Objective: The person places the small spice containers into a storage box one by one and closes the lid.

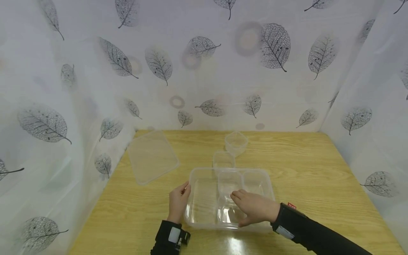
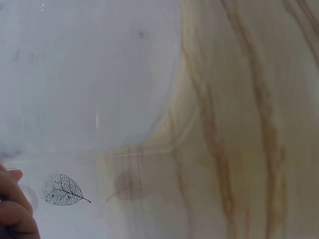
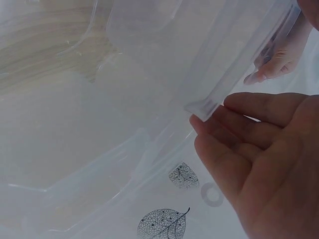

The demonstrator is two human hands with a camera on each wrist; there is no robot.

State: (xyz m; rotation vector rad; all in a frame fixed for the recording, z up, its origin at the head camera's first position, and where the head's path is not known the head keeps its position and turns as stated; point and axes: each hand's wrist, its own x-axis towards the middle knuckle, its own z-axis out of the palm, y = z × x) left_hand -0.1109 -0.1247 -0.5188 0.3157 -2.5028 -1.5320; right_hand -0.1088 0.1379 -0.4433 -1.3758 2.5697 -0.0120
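A large clear plastic food container (image 1: 204,170) lies on the wooden table, its left half holding nothing. My left hand (image 1: 179,201) pinches its left rim; in the left wrist view only a few curled fingers (image 2: 15,206) show. Smaller clear boxes sit in its right half, among them a back middle box (image 1: 230,182) and a back right box (image 1: 256,182). My right hand (image 1: 255,207) reaches from the right over the front small box (image 1: 227,214), thumb and fingers spanning it. In the right wrist view its fingertips (image 3: 202,124) touch a corner of clear plastic.
Behind the container stand two more small clear boxes, a nearer one (image 1: 224,159) and a farther one (image 1: 236,143). A flat translucent lid (image 1: 153,156) lies at the back left of the table (image 1: 302,166). Leaf-patterned curtains (image 1: 207,71) close off the back and sides.
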